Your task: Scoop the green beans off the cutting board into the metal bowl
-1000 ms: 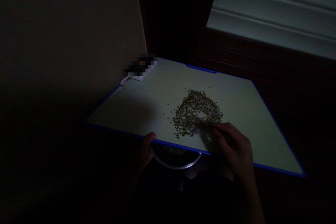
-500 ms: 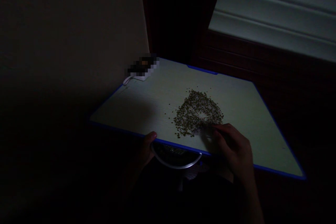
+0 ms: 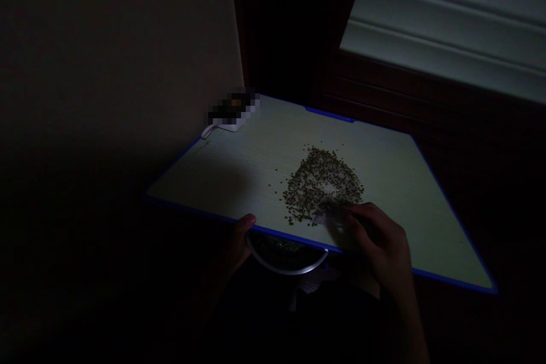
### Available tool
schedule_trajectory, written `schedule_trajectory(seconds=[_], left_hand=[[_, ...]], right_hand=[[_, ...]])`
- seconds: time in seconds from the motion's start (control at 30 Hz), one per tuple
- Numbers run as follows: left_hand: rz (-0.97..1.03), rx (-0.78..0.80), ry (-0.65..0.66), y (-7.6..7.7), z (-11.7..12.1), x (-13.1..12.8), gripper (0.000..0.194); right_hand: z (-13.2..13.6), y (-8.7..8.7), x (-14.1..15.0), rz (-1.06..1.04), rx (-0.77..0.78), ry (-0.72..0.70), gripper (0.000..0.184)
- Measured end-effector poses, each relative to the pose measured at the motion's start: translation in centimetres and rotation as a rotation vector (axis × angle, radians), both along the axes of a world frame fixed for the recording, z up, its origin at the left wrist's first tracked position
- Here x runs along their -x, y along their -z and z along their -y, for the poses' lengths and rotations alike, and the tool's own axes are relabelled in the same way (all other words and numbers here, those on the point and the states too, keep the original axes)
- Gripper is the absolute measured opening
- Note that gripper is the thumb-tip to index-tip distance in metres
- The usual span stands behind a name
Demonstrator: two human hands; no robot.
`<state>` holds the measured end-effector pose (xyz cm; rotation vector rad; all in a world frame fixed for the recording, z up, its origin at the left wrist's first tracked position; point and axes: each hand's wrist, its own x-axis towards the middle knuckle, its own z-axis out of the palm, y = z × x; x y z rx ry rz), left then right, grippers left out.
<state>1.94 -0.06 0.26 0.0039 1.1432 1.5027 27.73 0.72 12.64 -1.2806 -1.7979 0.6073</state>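
Note:
A loose heap of small greenish-brown seeds or grains lies spread on a pale board with a blue edge. My right hand is over the heap's near side, its fingers pinched together. A pale blur shows at the fingertips; whether it is a held thing cannot be made out. At the board's near edge, the thumb of my left hand lies on top, its other fingers hidden below. Beneath that edge, beside my left hand, shows a dark bowl with a shiny rim; its contents are too dark to name.
A pixelated, pale-sided device with a strap sits at the board's far left corner. A wall rises on the left. Pale slatted panels are at the upper right. The room is very dark.
My right hand's fingertips have shifted slightly at the near side of the heap, and the pale blur there shows more. My left hand, the board and the bowl stay in place.

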Motion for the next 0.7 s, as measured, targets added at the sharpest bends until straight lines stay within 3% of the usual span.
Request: schedule_trajectory(seconds=[0.3, 0.57, 0.7], left_hand=[[0.007, 0.0, 0.027, 0.88, 0.07, 0.26, 0.044], [-0.024, -0.044, 0.033, 0.01, -0.08, -0.26, 0.047], [-0.065, -0.072, -0.006, 0.33, -0.03, -0.09, 0.052]], right_hand=[[0.11, -0.05, -0.02, 0.044, 0.02, -0.014, 0.014], [0.02, 0.23, -0.06, 0.089, 0.002, -0.064, 0.015], [0.08, 0.0, -0.06, 0.11, 0.016, -0.106, 0.015]])
